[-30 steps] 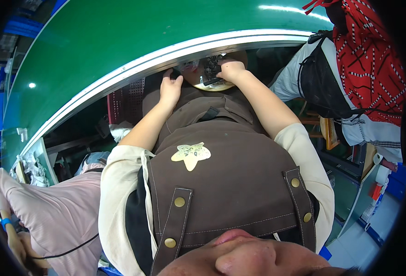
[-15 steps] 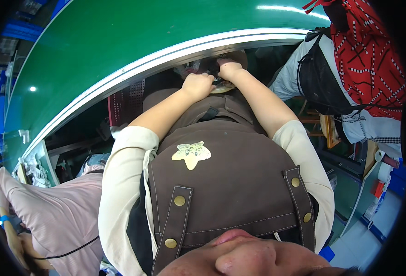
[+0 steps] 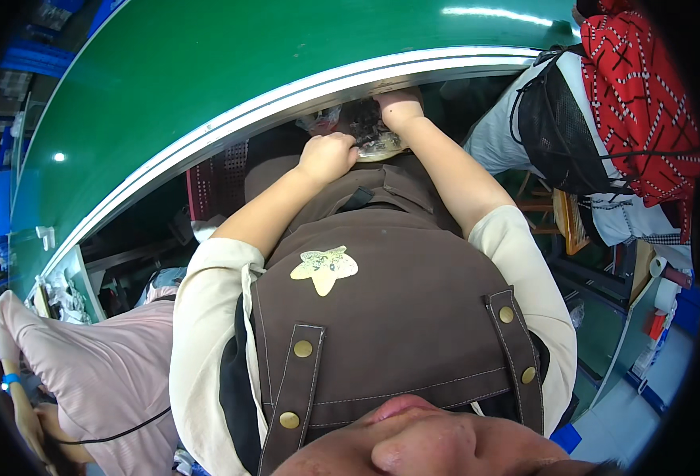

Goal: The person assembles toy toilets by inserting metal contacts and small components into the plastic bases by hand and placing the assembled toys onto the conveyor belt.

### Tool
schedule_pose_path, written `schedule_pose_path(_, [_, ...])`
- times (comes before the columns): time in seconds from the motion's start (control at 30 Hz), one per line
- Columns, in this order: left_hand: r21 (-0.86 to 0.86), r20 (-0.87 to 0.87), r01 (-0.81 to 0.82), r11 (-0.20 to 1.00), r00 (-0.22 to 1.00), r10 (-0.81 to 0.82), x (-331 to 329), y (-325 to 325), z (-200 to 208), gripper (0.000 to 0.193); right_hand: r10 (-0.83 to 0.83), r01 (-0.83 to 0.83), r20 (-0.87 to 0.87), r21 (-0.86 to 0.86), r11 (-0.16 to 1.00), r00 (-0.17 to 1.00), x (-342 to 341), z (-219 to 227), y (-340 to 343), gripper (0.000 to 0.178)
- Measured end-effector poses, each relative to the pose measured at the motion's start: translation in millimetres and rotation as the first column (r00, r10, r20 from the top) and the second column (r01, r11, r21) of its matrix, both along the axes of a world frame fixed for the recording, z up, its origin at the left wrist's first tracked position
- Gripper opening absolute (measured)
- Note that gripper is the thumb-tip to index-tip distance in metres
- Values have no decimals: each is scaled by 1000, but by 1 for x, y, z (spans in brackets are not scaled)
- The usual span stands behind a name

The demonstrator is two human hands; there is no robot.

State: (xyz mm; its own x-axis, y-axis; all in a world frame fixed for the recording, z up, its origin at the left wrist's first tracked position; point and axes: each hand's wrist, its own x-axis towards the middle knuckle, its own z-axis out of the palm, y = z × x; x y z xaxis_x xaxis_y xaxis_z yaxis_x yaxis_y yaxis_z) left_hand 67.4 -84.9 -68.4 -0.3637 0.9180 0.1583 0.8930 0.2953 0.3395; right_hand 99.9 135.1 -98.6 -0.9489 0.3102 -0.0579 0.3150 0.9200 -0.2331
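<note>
On my lap, half under the table edge, rests a pale, shallow round container (image 3: pixel 381 151) with a clump of small dark pieces (image 3: pixel 366 119) in it. My left hand (image 3: pixel 330 156) is closed at the container's near left rim, fingers curled in against it. Over its right side reaches my right hand (image 3: pixel 399 109); its fingers go in under the table edge and are hidden. Crumpled clear plastic (image 3: pixel 322 120) lies just beyond my left hand. My brown apron (image 3: pixel 405 317) spreads beneath both forearms.
The green tabletop (image 3: pixel 286 47) with its white edge (image 3: pixel 247 107) passes above my hands. A person in a red patterned garment (image 3: pixel 639 103) is close on the right, another in pink (image 3: pixel 112 365) on the left. A red perforated crate (image 3: pixel 215 186) stands below the table.
My left hand has drawn back a little to the left, away from my right hand. More of the container and dark pieces shows. My right hand has moved slightly farther under the table edge.
</note>
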Motion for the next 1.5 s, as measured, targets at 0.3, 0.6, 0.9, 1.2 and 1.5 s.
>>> schedule_pose_path(0.3, [-44,-93,-109,993,990,104,5,-37,-5,20,228,-217,314,-68,974,922,22,2,-42,45])
schedule_pose_path(0.6, [-29,-181,-203,979,964,195,-4,-26,0,18,-2,-7,86,110,994,996,16,-21,-19,29])
schedule_pose_path(0.9, [-32,-112,-177,984,979,172,-3,1,6,17,164,-178,103,147,973,981,19,-24,11,23])
schedule_pose_path(1.2, [-54,-101,-121,991,988,115,2,20,11,16,73,-88,148,97,991,986,20,-16,29,27])
schedule_pose_path(1.5, [-19,-168,147,989,975,-149,0,48,0,14,-162,110,-251,-208,972,954,28,-1,45,23])
